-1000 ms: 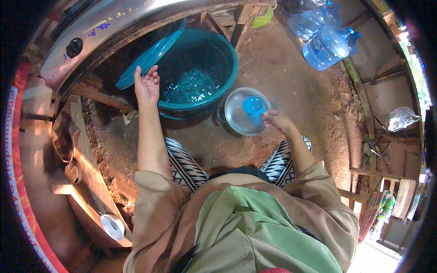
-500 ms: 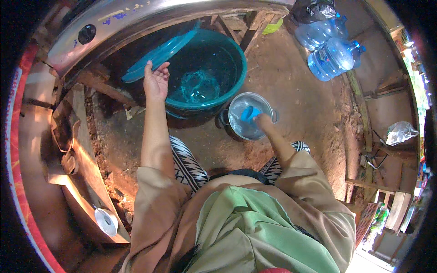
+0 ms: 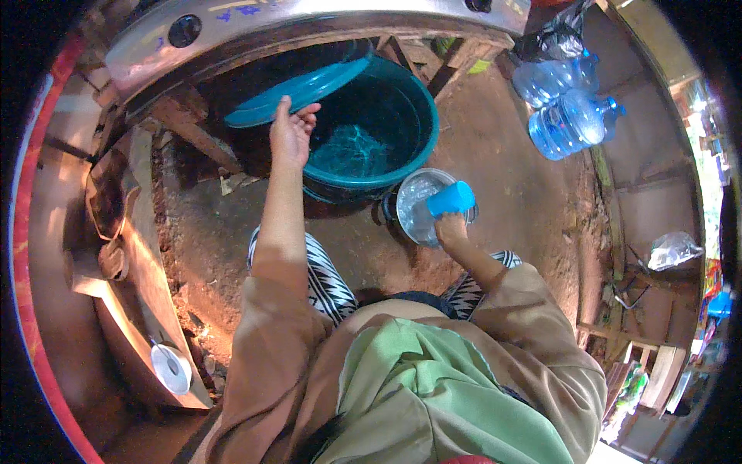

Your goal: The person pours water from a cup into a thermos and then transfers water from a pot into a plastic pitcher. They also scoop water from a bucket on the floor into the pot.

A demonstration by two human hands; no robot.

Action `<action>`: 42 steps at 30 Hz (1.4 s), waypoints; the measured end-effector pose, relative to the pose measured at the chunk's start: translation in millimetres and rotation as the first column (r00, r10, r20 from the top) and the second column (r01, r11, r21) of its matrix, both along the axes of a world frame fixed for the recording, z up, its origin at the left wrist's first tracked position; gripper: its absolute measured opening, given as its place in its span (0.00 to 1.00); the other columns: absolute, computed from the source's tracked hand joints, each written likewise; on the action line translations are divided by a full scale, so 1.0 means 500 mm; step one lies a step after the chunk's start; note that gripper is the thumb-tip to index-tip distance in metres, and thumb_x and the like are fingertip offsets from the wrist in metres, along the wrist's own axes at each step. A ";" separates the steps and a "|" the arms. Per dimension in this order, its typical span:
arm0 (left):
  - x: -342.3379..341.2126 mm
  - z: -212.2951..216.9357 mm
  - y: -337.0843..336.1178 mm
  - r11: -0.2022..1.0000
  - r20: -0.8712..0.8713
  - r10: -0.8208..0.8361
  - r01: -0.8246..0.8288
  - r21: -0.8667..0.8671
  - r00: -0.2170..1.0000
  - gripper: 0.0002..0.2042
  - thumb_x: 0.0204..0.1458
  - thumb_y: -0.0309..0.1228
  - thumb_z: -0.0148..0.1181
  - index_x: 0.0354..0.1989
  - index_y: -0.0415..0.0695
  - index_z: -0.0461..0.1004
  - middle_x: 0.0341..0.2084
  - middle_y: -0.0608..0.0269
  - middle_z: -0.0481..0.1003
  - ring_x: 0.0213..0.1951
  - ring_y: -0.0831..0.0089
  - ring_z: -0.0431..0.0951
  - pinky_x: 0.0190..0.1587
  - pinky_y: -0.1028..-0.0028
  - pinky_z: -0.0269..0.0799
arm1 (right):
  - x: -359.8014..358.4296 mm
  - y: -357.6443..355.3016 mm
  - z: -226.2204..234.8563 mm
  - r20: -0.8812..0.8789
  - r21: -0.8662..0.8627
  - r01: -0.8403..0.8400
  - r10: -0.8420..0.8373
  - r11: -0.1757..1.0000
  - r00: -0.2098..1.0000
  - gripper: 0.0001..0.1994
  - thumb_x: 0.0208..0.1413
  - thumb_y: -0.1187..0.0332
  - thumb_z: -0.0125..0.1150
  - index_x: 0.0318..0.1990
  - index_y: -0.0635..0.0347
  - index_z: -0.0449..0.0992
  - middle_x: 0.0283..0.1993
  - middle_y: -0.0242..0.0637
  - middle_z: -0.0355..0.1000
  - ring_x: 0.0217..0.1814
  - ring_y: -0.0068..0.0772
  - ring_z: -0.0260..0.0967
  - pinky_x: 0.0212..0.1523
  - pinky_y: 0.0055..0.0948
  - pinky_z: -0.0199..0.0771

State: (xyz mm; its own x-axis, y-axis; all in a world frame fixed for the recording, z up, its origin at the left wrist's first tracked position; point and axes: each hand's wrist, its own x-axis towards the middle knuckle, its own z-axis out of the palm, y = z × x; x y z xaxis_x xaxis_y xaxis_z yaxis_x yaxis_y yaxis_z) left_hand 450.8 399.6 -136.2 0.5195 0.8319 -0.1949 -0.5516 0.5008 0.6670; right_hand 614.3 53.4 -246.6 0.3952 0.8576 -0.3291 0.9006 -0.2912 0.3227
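The lid [image 3: 297, 87] of the teal tub [image 3: 402, 155] sits tilted in the upper middle of the frame, its right edge raised over the tub's rim and its left part reaching under the metal counter [image 3: 309, 23]. The left hand [image 3: 290, 133] is stretched forward from the lower middle of the frame, arm nearly straight, wrist bent slightly back, palm toward the lid. Its fingers curl up around the lid's near edge and grasp it, thumb on the left side. The tub, just right of that hand, holds water that glints at the bottom.

The right hand [image 3: 451, 229] is at centre right, forearm coming up from the lower right in a tan sleeve, elbow bent. It is clenched around the base of a blue cup [image 3: 451, 199], which lies tipped on its side with its mouth toward the right. The cup hangs over a small metal pot [image 3: 413, 213] that stands on the dirt floor [image 3: 510, 185], touching the tub's lower right side. The pot has water in it.

In the upper right, well apart from the hands, two big clear water bottles [image 3: 568, 116] with blue caps lie on the floor. At the lower left, a small white bowl [image 3: 170, 370] with a spoon rests on a wooden ledge.
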 end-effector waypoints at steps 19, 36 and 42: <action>-0.002 0.001 -0.009 0.999 0.069 -0.015 0.012 0.037 0.997 0.16 0.52 0.42 0.49 0.36 0.40 0.64 0.26 0.49 0.74 0.23 0.74 0.71 0.26 0.79 0.65 | 0.025 0.485 0.139 0.063 0.140 -0.398 0.393 0.906 0.917 0.11 0.48 0.68 0.46 0.35 0.59 0.74 0.39 0.44 0.69 0.41 0.43 0.66 0.37 0.40 0.68; 0.005 0.008 -0.014 1.000 0.083 0.019 -0.020 0.016 0.996 0.17 0.53 0.44 0.48 0.35 0.39 0.65 0.26 0.48 0.74 0.21 0.76 0.69 0.24 0.80 0.62 | 0.033 0.378 0.239 -0.870 -0.229 0.665 0.158 0.711 -0.468 0.05 0.49 0.70 0.51 0.31 0.62 0.69 0.31 0.36 0.66 0.29 0.29 0.63 0.32 0.26 0.66; 0.006 0.006 -0.014 0.999 0.017 -0.010 0.009 0.050 1.000 0.17 0.53 0.44 0.46 0.38 0.41 0.66 0.27 0.53 0.75 0.23 0.77 0.70 0.29 0.79 0.62 | 0.064 0.210 0.382 -0.908 -0.020 0.805 0.327 0.593 -0.263 0.07 0.51 0.66 0.52 0.32 0.60 0.70 0.32 0.34 0.67 0.33 0.26 0.62 0.35 0.26 0.64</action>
